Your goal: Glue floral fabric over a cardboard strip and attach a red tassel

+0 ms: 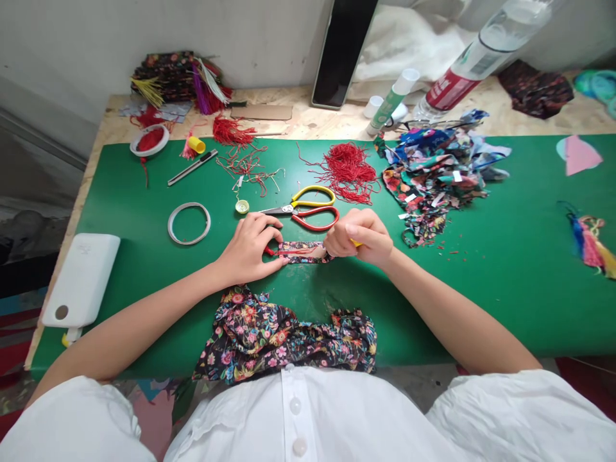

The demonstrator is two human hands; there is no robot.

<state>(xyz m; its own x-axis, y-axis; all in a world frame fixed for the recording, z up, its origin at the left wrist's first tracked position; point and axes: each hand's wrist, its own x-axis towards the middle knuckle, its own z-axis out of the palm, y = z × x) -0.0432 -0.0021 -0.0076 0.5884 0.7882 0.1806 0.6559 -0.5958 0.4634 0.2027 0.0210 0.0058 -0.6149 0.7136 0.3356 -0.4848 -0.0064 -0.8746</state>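
A narrow floral fabric-edged strip (312, 258) lies flat on the green mat, with red cord along its middle. My left hand (253, 247) is at its left end, thumb and fingers pressing the strip's edges and the red cord. My right hand (360, 236) is closed in a fist over the right end. A bit of something yellow (356, 243) shows between its fingers; the rest is hidden. Just beyond the hands lie scissors (315, 208) with one yellow and one red handle. Near me is a crumpled black floral cloth (289, 340).
Red thread (349, 170) and a heap of fabric scraps (437, 173) lie behind my right hand. A utility knife (192, 168), a tape ring (189, 224) and a white power bank (81, 279) are left. A glue stick (392, 102), bottle (462, 74) and phone (342, 54) stand at the back.
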